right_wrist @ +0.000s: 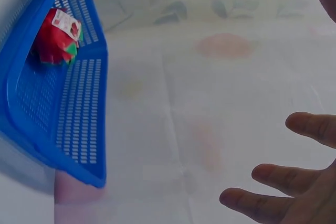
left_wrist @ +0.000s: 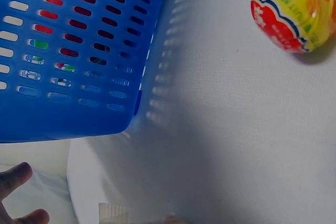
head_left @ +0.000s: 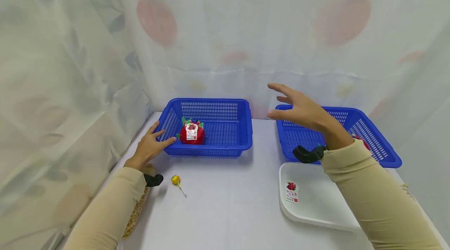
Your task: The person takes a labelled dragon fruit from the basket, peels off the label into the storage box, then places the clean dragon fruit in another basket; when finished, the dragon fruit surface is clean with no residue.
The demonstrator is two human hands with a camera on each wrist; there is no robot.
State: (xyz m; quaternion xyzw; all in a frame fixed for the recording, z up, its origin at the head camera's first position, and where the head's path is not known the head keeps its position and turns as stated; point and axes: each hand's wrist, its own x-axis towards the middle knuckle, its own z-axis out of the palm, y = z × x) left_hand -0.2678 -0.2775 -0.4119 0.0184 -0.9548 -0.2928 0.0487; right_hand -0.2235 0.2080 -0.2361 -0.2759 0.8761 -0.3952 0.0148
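My left hand is at the left end of a blue plastic basket, its fingers at the rim and its thumb stretched towards the front corner. Inside that basket lies a red dragon fruit with green tips and a white label, also seen in the right wrist view. My right hand hovers in the air over the left side of a second blue basket, fingers apart and holding nothing. The right forearm hides part of this basket, where a red item shows by the right wall.
A yellow-wrapped lollipop lies on the white table before the left basket. A white tray with a dragon fruit label stands in front of the right basket. Under my left forearm sits a woven tan object. Patterned curtains hang behind.
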